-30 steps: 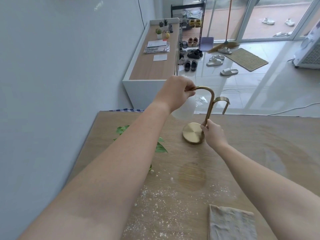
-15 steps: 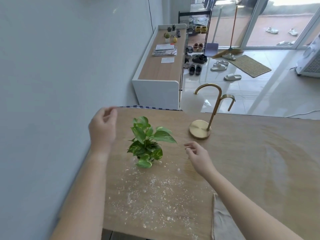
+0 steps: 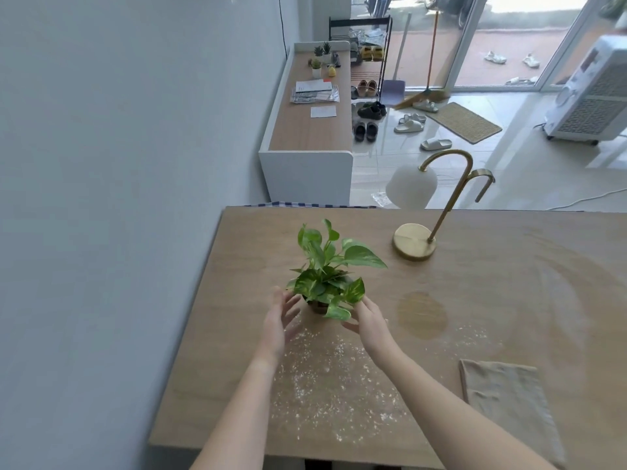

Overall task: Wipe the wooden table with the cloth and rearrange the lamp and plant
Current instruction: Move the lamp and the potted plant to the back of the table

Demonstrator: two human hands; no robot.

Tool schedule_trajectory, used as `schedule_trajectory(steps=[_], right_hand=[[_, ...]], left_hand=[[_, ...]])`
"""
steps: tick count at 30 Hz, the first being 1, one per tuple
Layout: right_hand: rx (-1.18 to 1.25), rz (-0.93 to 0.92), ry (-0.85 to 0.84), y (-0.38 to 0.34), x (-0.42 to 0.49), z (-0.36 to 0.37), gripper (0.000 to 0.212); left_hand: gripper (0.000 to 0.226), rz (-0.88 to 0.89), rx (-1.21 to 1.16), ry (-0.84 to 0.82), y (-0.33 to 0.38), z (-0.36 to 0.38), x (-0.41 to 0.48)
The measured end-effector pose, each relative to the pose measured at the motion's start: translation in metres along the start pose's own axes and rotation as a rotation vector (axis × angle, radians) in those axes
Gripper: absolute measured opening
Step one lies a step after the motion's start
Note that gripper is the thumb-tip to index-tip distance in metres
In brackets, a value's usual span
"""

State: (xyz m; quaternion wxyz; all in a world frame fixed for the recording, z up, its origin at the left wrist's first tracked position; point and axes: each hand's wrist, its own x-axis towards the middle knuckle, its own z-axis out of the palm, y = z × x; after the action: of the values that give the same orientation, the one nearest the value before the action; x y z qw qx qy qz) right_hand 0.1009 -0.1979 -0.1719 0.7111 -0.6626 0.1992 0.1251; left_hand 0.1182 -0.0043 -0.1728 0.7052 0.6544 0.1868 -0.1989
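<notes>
both hands reach out over the wooden table (image 3: pixel 515 276) and frame the plant (image 3: pixel 330 266) from either side. the left hand (image 3: pixel 279 322) has its fingers (image 3: pixel 291 308) straight and spread wide, their tips right at the left side of the small dark pot (image 3: pixel 317 306); whether they touch it cannot be told. the right hand (image 3: pixel 371 323) sits at the pot's other side with the thumb pointing in toward the left hand. its fingers run fairly straight up under the lowest leaves, which hide the tips, so contact with the pot cannot be told either. neither hand is closed around anything.

the plant stands upright on the table between the two sets of fingers, its leaves rising above and beyond them. just nearer than the fingers, under both wrists, white powder (image 3: pixel 332 378) is scattered over the wood. to the right of the right-hand fingers is a round, darker patch (image 3: pixel 422 315) on the surface. beyond that patch, further out than the fingertips, stands the lamp (image 3: pixel 414 241) on its round brass base, its curved brass neck carrying a white shade past the far table edge. the cloth (image 3: pixel 509 400) lies flat well to the right of the right forearm, near the front edge, apart from both hands.
</notes>
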Motion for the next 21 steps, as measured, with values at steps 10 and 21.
schedule_trajectory(steps=[10, 21], right_hand=[[0.2, 0.034, 0.11, 0.009, 0.003, 0.023, 0.038], [0.213, 0.007, 0.088, -0.013, 0.029, 0.02, 0.027]], left_hand=[[0.072, 0.0, 0.026, -0.126, 0.0, -0.012, 0.003], [0.075, 0.034, -0.004, -0.237, 0.037, -0.003, 0.021]])
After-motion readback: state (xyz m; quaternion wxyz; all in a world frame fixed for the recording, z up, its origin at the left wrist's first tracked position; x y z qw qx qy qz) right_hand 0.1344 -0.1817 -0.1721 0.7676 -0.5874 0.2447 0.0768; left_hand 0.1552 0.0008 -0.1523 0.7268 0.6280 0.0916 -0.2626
